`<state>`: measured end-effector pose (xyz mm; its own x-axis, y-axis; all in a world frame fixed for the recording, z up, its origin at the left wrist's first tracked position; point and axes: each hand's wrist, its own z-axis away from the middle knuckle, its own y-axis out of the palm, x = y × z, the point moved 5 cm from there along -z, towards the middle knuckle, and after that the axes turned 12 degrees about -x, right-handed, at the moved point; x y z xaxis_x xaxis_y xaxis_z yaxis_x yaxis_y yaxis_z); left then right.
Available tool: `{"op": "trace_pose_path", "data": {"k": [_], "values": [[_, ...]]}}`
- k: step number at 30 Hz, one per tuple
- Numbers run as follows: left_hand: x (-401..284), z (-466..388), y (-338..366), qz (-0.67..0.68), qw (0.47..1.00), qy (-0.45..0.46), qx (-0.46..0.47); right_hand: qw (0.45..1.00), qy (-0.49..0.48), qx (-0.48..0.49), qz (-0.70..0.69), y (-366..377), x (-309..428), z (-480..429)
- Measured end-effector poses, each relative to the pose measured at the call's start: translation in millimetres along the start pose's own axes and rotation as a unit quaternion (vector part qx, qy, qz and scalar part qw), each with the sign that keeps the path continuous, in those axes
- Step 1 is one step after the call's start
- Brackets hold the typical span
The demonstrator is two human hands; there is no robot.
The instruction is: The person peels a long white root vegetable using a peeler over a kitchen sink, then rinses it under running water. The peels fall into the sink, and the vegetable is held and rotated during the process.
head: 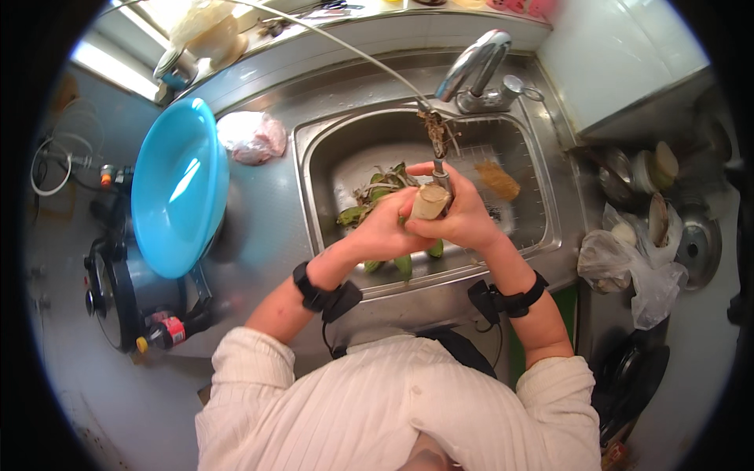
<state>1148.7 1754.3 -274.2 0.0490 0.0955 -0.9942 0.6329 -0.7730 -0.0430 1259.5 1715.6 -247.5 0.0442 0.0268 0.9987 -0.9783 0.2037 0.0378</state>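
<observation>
Over the steel sink, my left hand and my right hand meet around a short, pale cylindrical piece; whether it is a vegetable or wood, I cannot tell. My right hand's fingers also close around a slim metal tool, whose far tip points at the faucet side. Just beyond that tip is a brown, stringy root-like clump, near the end of a thin pale hose. Green vegetable pieces with pale stems lie in the basin, partly hidden under my hands.
A chrome faucet stands behind the sink. In the basin's right part, a yellow-brown scrubber lies by a wire rack. A blue plastic basin and bagged meat are left; a plastic bag and pot lid right.
</observation>
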Motion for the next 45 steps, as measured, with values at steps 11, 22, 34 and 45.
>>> {"op": "trace_pose_path", "data": {"k": [11, 22, 34, 45], "values": [[24, 4, -7, -0.147, 0.96, -0.05, -0.233, 0.909, -0.142, -0.09, 0.381, -35, 25, 29], [17, 14, -11, -0.292, 0.913, -0.021, -0.284, 0.803, -0.178, -0.016, 0.569, -27, 14, 40], [26, 10, -16, -0.29, 0.911, -0.002, -0.294, 0.908, -0.002, -0.026, 0.418, -45, 6, 39], [13, 15, -12, -0.308, 0.899, 0.049, -0.308, 0.784, 0.011, 0.044, 0.619, -40, -27, 32]]}}
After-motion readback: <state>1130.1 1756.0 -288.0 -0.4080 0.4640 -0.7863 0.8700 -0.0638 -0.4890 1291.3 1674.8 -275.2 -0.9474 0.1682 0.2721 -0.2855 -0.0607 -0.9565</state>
